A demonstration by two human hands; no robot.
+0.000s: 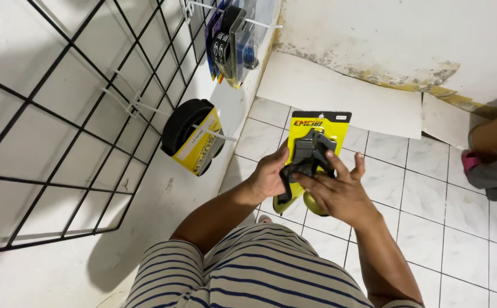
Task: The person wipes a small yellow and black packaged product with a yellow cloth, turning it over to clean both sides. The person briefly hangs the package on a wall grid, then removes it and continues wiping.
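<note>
Above tiled floor point(431, 188), both hands' grip, left hand point(268, 177), right hand point(337, 194), pinching yellow carded pack point(317, 128); wire grid point(77, 114) near left.

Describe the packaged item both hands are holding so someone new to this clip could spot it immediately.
Over the white tiled floor, right of the black wire grid, the left hand and right hand hold a yellow backing card carrying a black strapped part. Unlike the hook-hung packages, it is hand-held.

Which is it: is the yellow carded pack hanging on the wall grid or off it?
Off it. The yellow pack is held in both hands, left hand and right hand, above the tiled floor.
</note>
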